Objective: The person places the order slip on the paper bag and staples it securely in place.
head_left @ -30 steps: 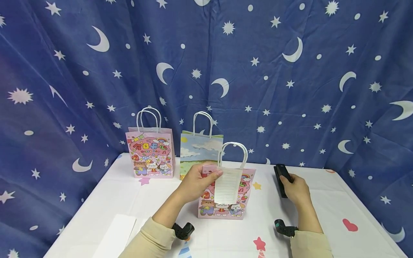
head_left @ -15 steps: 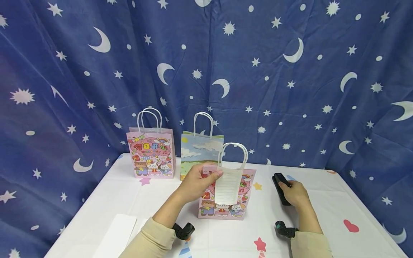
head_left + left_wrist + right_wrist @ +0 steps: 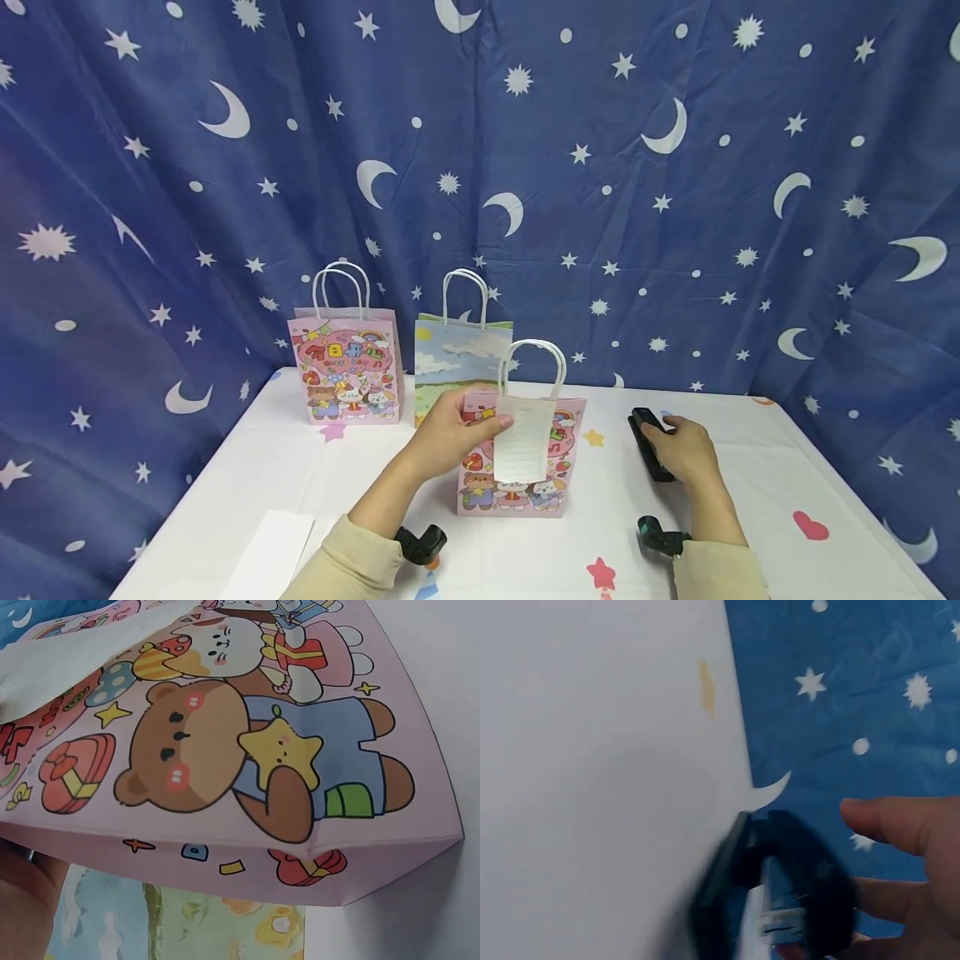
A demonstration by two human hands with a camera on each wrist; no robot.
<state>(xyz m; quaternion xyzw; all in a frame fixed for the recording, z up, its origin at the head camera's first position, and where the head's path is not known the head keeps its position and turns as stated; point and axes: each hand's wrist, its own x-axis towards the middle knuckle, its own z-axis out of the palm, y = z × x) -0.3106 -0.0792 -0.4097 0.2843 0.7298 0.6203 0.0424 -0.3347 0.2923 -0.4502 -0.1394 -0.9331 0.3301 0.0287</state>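
In the head view a pink cartoon gift bag [image 3: 480, 492] stands mid-table, its white rope handle [image 3: 558, 367] above a white lined paper piece [image 3: 521, 450] on the front. My left hand [image 3: 448, 437] pinches the bag's upper left edge, thumb in front against the paper. The left wrist view shows the bag's printed bear [image 3: 195, 750] and the paper flap [image 3: 82, 667]. At the right lies a black stapler [image 3: 651, 454]; my right hand [image 3: 686, 450] is at it, thumb and fingers spread. The stapler [image 3: 810, 892] is blurred in the right wrist view, the thumb [image 3: 889, 817] apart from it.
A second pink gift bag [image 3: 348, 367] stands at the back left. Beside it is a landscape-print bag [image 3: 453, 354], partly hidden by my left hand and the front bag. A white flat piece [image 3: 268, 554] lies at the front left. A starry blue curtain [image 3: 675, 250] hangs behind.
The stapler has come toward me with my right hand, then stopped. My right thumb and fingers have spread apart at it. My left hand keeps its hold. The head view has shifted slightly.
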